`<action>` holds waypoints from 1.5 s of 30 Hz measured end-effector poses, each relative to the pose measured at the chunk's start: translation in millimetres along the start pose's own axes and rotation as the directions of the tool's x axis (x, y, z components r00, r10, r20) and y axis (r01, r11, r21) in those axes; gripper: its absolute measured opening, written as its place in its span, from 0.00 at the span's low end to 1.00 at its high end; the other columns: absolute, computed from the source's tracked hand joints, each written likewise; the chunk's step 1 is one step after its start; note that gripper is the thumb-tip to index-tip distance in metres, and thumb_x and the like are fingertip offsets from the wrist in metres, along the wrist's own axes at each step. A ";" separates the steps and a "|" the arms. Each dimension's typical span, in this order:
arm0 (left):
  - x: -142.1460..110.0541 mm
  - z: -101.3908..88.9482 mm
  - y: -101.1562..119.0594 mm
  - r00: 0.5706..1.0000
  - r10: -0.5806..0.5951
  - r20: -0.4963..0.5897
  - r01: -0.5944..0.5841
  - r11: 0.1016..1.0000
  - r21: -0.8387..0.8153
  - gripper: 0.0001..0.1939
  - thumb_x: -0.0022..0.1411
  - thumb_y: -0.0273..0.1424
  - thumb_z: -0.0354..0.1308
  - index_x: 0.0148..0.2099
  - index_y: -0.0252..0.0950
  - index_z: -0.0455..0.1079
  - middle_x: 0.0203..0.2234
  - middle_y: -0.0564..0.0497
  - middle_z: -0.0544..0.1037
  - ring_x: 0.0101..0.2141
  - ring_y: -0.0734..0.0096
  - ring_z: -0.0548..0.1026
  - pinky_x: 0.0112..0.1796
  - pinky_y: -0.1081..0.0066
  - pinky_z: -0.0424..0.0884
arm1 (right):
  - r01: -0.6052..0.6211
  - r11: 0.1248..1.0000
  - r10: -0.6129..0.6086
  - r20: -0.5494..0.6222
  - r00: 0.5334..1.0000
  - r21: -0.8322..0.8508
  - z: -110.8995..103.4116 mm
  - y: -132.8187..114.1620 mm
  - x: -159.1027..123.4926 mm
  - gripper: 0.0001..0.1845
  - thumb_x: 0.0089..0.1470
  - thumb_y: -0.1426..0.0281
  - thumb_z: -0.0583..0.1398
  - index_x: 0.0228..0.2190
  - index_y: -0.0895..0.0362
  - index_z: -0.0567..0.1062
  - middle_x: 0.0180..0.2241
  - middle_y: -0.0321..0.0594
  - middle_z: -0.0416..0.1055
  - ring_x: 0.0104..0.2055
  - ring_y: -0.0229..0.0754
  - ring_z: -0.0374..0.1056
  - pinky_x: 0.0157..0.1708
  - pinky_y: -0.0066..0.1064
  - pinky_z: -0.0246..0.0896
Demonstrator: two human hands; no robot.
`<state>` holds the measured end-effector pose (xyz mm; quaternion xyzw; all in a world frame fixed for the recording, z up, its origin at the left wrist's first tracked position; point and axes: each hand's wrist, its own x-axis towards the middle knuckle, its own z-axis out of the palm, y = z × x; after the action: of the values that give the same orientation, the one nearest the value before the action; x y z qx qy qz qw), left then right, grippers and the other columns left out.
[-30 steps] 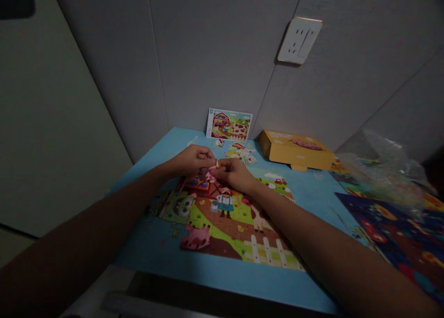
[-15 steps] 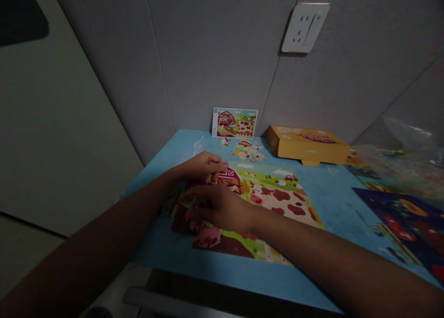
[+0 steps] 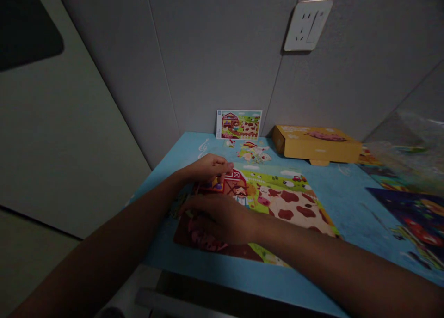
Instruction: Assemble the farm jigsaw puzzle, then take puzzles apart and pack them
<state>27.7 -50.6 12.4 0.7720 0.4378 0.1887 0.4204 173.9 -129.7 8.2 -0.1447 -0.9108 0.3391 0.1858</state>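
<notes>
A farm jigsaw puzzle (image 3: 287,202) with a red barn and a brown-spotted cow lies on the blue table (image 3: 347,193). My left hand (image 3: 207,167) rests at the puzzle's upper left corner. Its fingers are curled together, with the tips by the barn roof, and I cannot see what they pinch. My right hand (image 3: 217,218) lies palm down with fingers spread over the puzzle's lower left part, covering the pink pig. A small pile of loose pieces (image 3: 255,152) sits behind the puzzle.
A small picture card (image 3: 238,124) leans on the wall at the back. A yellow box (image 3: 315,144) lies to its right. A clear plastic bag (image 3: 409,156) and a dark colourful puzzle (image 3: 412,216) fill the right side. A wall socket (image 3: 307,24) is above.
Both hands were pinching a small piece together above the puzzle. My right hand has dropped flat onto the lower left; my left stays at the upper left corner. The view shifted left.
</notes>
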 end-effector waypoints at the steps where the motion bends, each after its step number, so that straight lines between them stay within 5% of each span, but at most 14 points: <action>1: 0.1 -0.2 -0.7 1.000 0.003 0.001 -0.003 1.000 0.004 0.25 0.61 0.50 0.49 0.34 0.31 0.72 0.20 0.52 0.73 0.15 0.82 0.60 0.16 0.78 0.52 | 0.018 1.000 -0.018 -0.002 1.000 0.000 0.5 0.6 0.4 0.18 0.56 0.75 0.56 0.49 0.55 0.71 0.46 0.41 0.73 0.47 0.42 0.68 0.47 0.33 0.60; 27: -0.6 -1.2 2.5 0.999 -0.038 0.033 0.038 0.999 -0.011 0.26 0.59 0.51 0.51 0.40 0.31 0.73 0.16 0.55 0.69 0.13 0.82 0.57 0.14 0.78 0.48 | 0.026 0.918 -0.005 0.055 0.998 -0.395 4.5 -0.8 0.9 0.16 0.57 0.67 0.57 0.48 0.47 0.73 0.45 0.41 0.62 0.35 0.39 0.61 0.27 0.28 0.51; 34: 0.3 -2.2 -1.2 0.999 -0.007 0.040 0.007 1.000 0.013 0.26 0.59 0.51 0.51 0.42 0.31 0.73 0.18 0.54 0.69 0.14 0.81 0.58 0.15 0.78 0.50 | 0.021 0.931 -0.028 -0.014 1.000 -0.365 4.1 0.4 -1.1 0.34 0.48 0.75 0.59 0.57 0.57 0.58 0.45 0.44 0.63 0.39 0.41 0.62 0.29 0.28 0.56; 38: -0.1 -1.3 -0.1 0.999 -0.016 0.041 0.017 1.000 -0.023 0.26 0.59 0.50 0.52 0.41 0.31 0.72 0.19 0.53 0.71 0.14 0.82 0.58 0.15 0.78 0.50 | 0.102 0.892 -0.040 0.147 0.988 -0.440 -0.3 1.7 -1.4 0.24 0.50 0.71 0.58 0.51 0.49 0.68 0.45 0.42 0.61 0.34 0.38 0.60 0.24 0.25 0.49; 45: -2.3 -1.2 5.3 0.997 -0.066 0.041 0.067 0.997 -0.024 0.27 0.59 0.51 0.51 0.43 0.31 0.72 0.19 0.53 0.71 0.14 0.82 0.58 0.15 0.78 0.50 | 0.112 0.883 -0.047 0.151 0.987 -0.455 0.4 -0.1 -0.6 0.24 0.48 0.69 0.60 0.49 0.47 0.72 0.43 0.41 0.62 0.33 0.38 0.59 0.22 0.24 0.47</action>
<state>28.4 -53.4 17.6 0.7552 0.4523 0.1648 0.4450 174.2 -130.2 7.8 -0.1238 -0.9810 0.1137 0.0973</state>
